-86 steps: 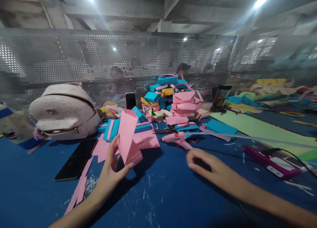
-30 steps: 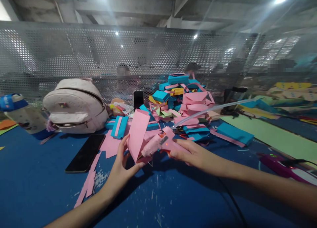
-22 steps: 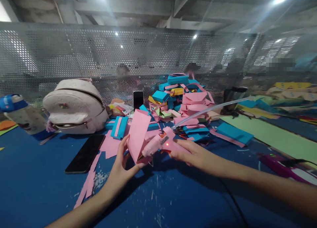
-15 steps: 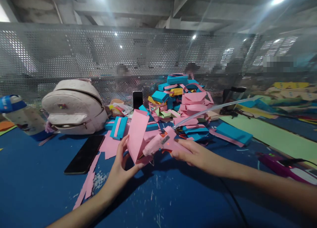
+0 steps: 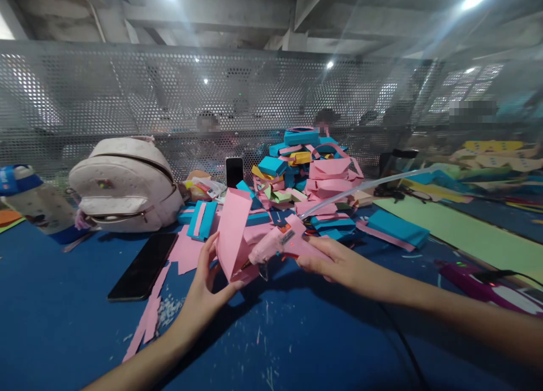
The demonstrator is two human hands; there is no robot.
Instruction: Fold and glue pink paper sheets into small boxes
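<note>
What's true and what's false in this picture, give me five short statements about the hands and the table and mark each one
1. The right hand grips a pink glue gun. True.
2. The left hand holds a dark phone. False: it holds folded pink paper.
3. The nozzle points toward the paper. True.
4. The table is yellow. False: it is blue.
5. The white backpack is left of the colorful pile. True.

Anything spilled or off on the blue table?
Yes: loose white bits lie scattered by the pink strips, near the black phone, like spilled scraps. The white backpack has a front pocket that looks partly unzipped. The pink glue gun shows no visible damage.
</note>
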